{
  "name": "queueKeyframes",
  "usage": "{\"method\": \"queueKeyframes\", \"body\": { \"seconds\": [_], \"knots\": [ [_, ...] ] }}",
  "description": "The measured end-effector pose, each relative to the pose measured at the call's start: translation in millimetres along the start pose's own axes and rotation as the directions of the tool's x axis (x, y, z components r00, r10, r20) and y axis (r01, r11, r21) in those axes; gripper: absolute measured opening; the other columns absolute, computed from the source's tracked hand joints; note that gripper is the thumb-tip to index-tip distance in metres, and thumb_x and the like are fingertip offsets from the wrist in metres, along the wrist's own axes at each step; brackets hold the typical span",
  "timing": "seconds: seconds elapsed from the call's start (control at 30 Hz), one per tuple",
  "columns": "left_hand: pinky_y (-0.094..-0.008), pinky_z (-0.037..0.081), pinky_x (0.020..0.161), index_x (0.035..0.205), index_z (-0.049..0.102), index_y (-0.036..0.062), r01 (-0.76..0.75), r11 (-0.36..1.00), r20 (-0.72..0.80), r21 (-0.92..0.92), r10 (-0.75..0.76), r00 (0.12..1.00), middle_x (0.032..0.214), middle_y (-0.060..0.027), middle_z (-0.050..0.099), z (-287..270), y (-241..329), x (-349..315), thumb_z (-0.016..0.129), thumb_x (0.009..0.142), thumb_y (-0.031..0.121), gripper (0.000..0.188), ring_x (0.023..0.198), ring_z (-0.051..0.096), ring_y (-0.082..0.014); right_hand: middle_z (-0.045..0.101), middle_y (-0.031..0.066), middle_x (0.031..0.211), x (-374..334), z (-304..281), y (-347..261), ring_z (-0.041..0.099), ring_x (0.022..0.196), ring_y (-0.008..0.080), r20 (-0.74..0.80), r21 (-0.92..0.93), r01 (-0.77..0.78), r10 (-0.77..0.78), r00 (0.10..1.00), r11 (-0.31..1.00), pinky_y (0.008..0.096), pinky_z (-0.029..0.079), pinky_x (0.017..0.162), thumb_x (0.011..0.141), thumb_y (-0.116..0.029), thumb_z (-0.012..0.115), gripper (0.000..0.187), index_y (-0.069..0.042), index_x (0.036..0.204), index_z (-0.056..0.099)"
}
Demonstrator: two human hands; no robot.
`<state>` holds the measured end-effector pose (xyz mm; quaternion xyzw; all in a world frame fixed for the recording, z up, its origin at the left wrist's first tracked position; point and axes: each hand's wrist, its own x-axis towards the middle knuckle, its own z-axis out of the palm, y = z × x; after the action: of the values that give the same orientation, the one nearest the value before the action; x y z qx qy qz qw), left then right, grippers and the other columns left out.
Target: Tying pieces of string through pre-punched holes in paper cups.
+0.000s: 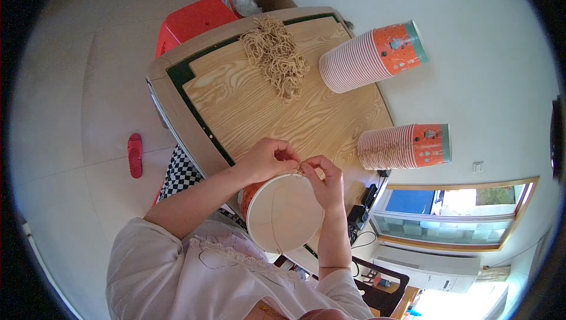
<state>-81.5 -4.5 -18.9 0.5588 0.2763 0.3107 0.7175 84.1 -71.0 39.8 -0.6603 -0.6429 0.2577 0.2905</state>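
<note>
A round orange paper bucket [250, 193] with a white inside rests against my body at the table's near edge, its mouth turned up toward me. A thin tan cord [275, 208] runs across its mouth from the far rim to the near rim. At the far rim my left hand [272, 158] pinches the cord between thumb and fingers. Close beside it, my right hand [326, 183] also has its fingertips closed on the cord at the rim. The exact spot between the fingertips is partly hidden. A loose heap of tan cords [277, 58] lies farther off on the wood-patterned tabletop [236, 108].
Two stacks of nested paper buckets, a taller one [354, 63] and a shorter one [386, 148], stand along the table's right side by the white wall. Black power adapters [358, 214] and cables sit near the right corner. A red stool [197, 25] is beyond the far-left edge.
</note>
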Motion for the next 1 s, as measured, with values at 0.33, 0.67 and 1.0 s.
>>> {"method": "queueKeyframes", "body": {
  "seconds": [0.33, 0.67, 1.0],
  "knots": [
    [-0.0247, 0.048, 0.072, 0.086, 0.063, 0.0006, 0.018, 0.986, -0.024, -0.166, -0.022, 0.999, 0.081, -0.0051, 0.065, -8.1, -12.3, 1.4, 0.065, 0.078, 0.008, 0.011, 0.076, 0.06, -0.0104, 0.06, 0.0046, 0.085, 1.5, 0.8, 6.1, 0.059, 0.079, 0.0108, 0.071, 0.069, -0.022, 0.017, 0.997, 0.997, 0.0247, 0.048, 0.072, 0.086, -0.002, 0.058, 0.01, 0.001, 0.095, 0.054],
    [-0.024, 0.048, 0.073, 0.087, 0.064, 0.0008, 0.094, 0.977, -0.016, -0.194, -0.099, 0.995, 0.082, -0.005, 0.065, -15.6, 0.5, -5.2, 0.066, 0.078, 0.009, 0.012, 0.076, 0.06, -0.01, 0.058, 0.0044, 0.086, 8.5, 1.0, -5.3, 0.06, 0.082, 0.013, 0.156, 0.279, -0.052, 0.008, 0.988, 0.959, 0.0256, 0.049, 0.075, 0.079, 0.001, 0.065, 0.016, -0.001, 0.092, 0.056],
    [-0.0228, 0.047, 0.071, 0.088, 0.064, 0.0011, 0.048, 0.967, -0.041, -0.25, -0.06, 0.997, 0.08, -0.0039, 0.065, -28.3, -10.6, -15.3, 0.066, 0.08, 0.01, 0.012, 0.075, 0.059, -0.0088, 0.058, 0.0054, 0.083, 4.4, 0.9, -2.1, 0.06, 0.079, 0.0135, 0.143, 0.251, -0.042, 0.006, 0.99, 0.967, 0.026, 0.048, 0.074, 0.081, 0.005, 0.061, 0.017, 0.0, 0.094, 0.051]
  ]
}}
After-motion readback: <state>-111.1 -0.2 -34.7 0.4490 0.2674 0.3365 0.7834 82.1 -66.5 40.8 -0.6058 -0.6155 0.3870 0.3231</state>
